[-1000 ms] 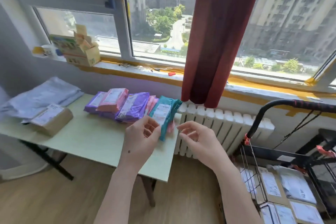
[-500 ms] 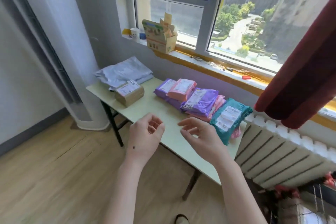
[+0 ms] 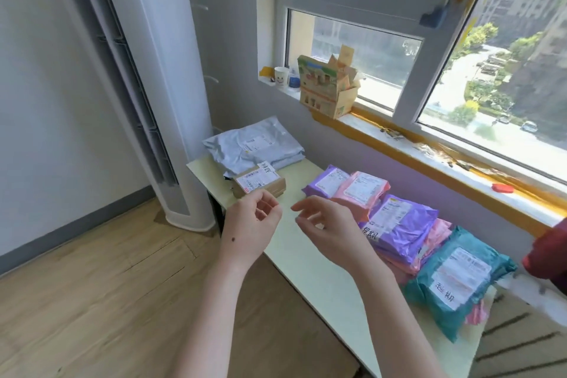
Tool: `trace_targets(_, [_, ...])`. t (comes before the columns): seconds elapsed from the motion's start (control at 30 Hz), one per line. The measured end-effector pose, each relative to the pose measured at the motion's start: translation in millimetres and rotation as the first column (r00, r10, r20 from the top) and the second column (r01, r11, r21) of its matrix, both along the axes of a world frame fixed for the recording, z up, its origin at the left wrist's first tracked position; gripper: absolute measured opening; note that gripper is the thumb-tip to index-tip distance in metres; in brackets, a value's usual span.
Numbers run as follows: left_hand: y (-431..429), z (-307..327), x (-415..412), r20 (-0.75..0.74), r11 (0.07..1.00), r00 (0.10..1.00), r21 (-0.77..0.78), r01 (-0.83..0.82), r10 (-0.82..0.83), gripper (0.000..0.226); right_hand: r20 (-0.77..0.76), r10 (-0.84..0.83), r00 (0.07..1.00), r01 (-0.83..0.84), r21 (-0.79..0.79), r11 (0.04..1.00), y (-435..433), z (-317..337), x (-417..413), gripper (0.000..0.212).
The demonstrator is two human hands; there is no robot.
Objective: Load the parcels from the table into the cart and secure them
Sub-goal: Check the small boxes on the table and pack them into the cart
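Hovering above the table (image 3: 319, 270), both hands are empty and loosely curled, the left hand (image 3: 250, 224) just short of the brown box (image 3: 259, 184) lying beyond its fingertips, the right hand (image 3: 328, 230) beside the row of soft parcels (image 3: 399, 224) stretching off to its right.

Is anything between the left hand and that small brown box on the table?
Nothing visible. The left hand hangs empty just in front of the brown box, fingers loosely curled. The grey mailers lie behind the box, and the purple parcel sits off to one side.
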State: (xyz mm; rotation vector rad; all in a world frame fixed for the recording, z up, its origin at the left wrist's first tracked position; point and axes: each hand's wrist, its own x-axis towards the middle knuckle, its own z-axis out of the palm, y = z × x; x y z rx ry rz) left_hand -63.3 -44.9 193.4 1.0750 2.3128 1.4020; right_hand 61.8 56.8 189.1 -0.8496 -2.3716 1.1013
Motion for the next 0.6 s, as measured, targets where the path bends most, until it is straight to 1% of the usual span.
trace_targets(0.13, [35.6,-5.3,-34.2,0.016,0.999,0.999,-0.016,-0.045,0.045,0.01,0.035,0.057,0.998,-0.058,0.013,0.998,36.9,-7.0,-40.8,0.016])
trace_targets(0.27, [56.2,-15.4,-66.3,0.036,0.998,0.997,-0.027,-0.065,0.066,0.011,0.036,0.09,0.995,-0.089,-0.012,0.996,61.4,-18.2,-78.3,0.017])
trace_targets(0.37, [66.2,-24.5,-89.9,0.065,0.997,0.995,-0.028,-0.071,0.073,0.011,0.08,0.11,0.991,-0.108,-0.034,0.994,72.6,-31.0,-103.2,0.016])
trace_targets(0.5, [82.5,-40.3,-127.1,0.088,0.996,0.994,-0.063,-0.06,0.065,0.012,0.131,0.09,0.987,-0.081,-0.074,0.994,88.1,-47.3,-138.1,0.019])
trace_targets(0.6, [98.1,-55.3,-165.1,0.092,0.993,0.995,-0.109,-0.039,0.049,0.013,0.204,0.06,0.977,-0.055,-0.035,0.998,99.5,-60.8,-165.6,0.021])
